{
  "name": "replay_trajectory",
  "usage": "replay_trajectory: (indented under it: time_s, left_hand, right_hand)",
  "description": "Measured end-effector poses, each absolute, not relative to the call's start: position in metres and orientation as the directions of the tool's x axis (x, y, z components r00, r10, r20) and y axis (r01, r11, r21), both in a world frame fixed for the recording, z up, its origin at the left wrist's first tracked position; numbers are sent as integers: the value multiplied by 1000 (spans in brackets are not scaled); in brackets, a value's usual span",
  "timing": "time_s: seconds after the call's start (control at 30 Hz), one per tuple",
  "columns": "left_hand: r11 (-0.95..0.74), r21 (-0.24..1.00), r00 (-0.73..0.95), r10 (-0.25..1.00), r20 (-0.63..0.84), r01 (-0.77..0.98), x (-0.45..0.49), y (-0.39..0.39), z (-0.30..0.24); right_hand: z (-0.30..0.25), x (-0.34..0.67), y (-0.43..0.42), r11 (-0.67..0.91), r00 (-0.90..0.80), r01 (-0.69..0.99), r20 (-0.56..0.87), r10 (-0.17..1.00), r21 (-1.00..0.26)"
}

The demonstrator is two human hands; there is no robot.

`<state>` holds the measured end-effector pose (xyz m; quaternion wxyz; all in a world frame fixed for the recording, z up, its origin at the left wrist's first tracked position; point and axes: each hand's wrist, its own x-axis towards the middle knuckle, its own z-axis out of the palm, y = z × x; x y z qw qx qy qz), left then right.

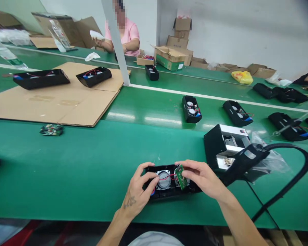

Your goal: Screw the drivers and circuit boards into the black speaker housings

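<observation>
A black speaker housing [166, 197] lies lengthwise on the green bench in front of me, its open side up. Two round speaker drivers sit inside; the left driver [163, 180] shows well, the right one is partly covered. My right hand [201, 176] pinches a small green circuit board [181, 177], tilted over the right driver. Red and dark wires [169, 176] run from the board toward my left hand [141, 188]. Its thumb and index finger close on the wire ends at the left of the housing. A bit of blue [152, 192] shows beneath those fingers.
Right of the housing stand a black-and-white machine [217, 145] and a black handheld tool [246, 160] with a thick cable. Several circuit boards [51, 130] lie at left, near cardboard [66, 92]. More housings [192, 109] line the belt. A person in pink [130, 34] sits opposite.
</observation>
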<state>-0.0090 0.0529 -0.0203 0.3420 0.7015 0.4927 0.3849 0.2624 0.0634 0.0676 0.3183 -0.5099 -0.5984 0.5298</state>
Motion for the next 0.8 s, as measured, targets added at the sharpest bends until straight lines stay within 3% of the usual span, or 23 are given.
replay_trajectory:
  time_s: [0.1,0.23,0.33,0.43,0.5,0.6,0.8]
  left_hand:
    - [-332,843,183,943,280,424,-9,62,-13]
    - [-425,792,257,904,342,439,-16,56,3]
    - [-553,700,404,827,392,452,-21,44,16]
    - [-630,581,535,766,355,515,-17,37,18]
    - [-657,510,587,744,319,555,-10,36,12]
    - [-677,443,598,732,326,588,-1,35,-1]
    - [-692,453,576,721,386,562,1,33,-15]
  right_hand:
    - [74,266,55,151,-418,555,-118,901,-818]
    - [70,259,37,512,-555,677,90,827,-528]
    - [60,245,27,611,-613,706,125,780,-358]
    - [51,233,24,643,-648,725,70,758,-246]
    - [48,230,25,642,-659,735,-6,752,-220]
    - [45,234,29,622,-665,732,-94,740,-278]
    - [45,239,29,520,-632,714,-112,767,-469]
